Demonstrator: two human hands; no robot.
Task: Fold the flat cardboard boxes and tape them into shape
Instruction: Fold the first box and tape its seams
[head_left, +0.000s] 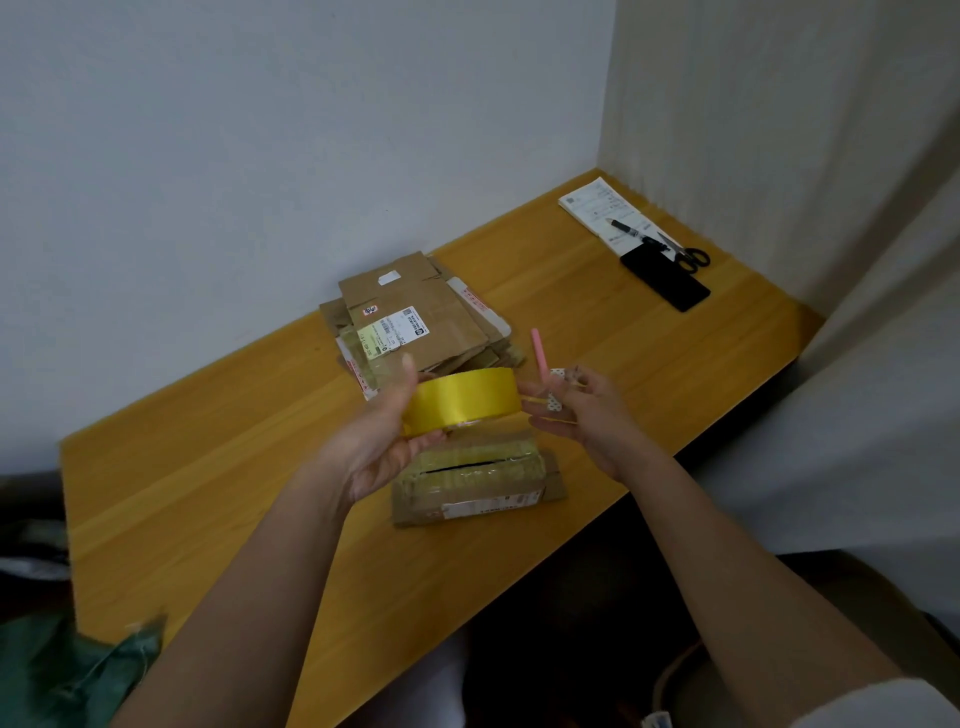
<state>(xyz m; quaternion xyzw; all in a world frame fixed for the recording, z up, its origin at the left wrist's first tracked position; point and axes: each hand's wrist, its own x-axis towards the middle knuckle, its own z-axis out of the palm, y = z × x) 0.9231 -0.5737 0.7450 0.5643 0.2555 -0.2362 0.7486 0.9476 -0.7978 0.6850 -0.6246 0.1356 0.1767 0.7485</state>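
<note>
Mostly unreadable labels (393, 328), flat boxes (415, 317).

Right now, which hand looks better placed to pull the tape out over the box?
The right hand, probably. It pinches at the free tape end beside the yellow tape roll, along with a pink tool. The left hand grips the roll above the folded box, steadying it.

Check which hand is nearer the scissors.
Right. The right hand is mid-table, below and left of the scissors in the head view; the left hand, holding the tape roll, is further left.
</note>
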